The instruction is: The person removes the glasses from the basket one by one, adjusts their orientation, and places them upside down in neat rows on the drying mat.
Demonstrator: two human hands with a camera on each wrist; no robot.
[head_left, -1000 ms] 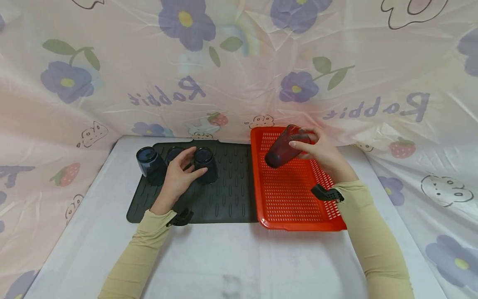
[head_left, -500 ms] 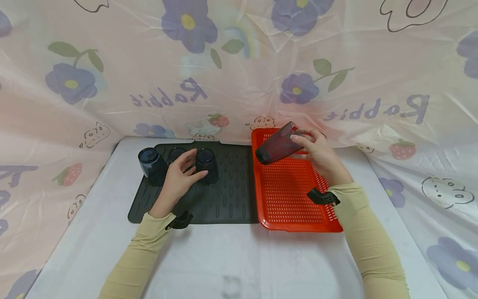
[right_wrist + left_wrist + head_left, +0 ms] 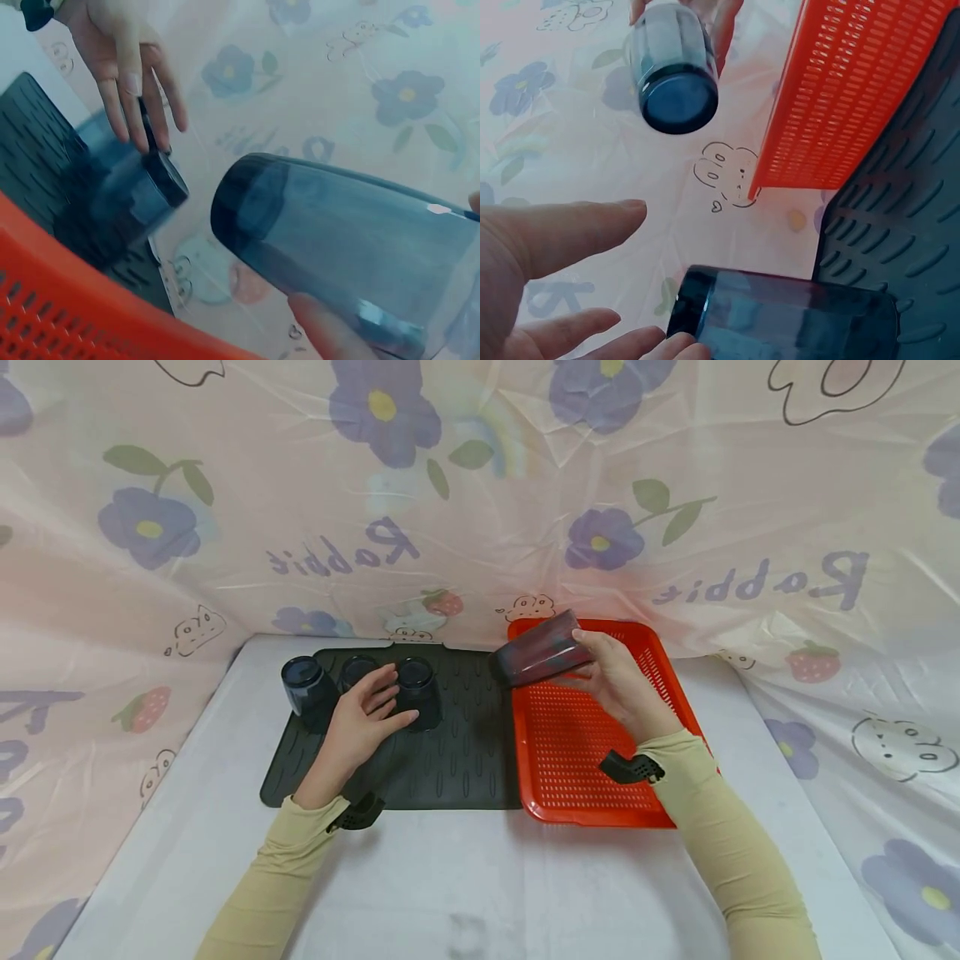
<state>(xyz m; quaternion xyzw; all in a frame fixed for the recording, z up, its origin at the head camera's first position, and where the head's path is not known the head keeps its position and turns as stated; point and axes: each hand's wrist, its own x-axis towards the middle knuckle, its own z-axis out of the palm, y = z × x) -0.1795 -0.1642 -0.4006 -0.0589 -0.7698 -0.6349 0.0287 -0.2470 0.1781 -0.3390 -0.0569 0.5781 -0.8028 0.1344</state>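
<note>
My right hand (image 3: 626, 685) grips a dark tinted drinking glass (image 3: 542, 652) above the red basket's left rim. This glass is tilted nearly level, its thick base towards the left, as the right wrist view also shows. Three similar glasses stand base up on the dark ridged mat (image 3: 468, 752): one at the left (image 3: 309, 692), one behind (image 3: 358, 670) partly hidden by my fingers, and one at the right (image 3: 422, 697). Beside that right-hand glass is my left hand (image 3: 358, 722), fingers spread and relaxed, holding nothing. In the left wrist view its fingertips (image 3: 679, 346) lie close to the glass; contact is unclear.
A red perforated basket (image 3: 592, 768) sits to the right of the mat, its left side against it. Both lie on a white-covered table (image 3: 480, 877). A flower-printed sheet (image 3: 487, 527) rises behind and at both sides.
My right hand has carried its glass leftward from over the basket towards the mat, tipping it closer to level. My left hand has drawn slightly away from the right-hand standing glass.
</note>
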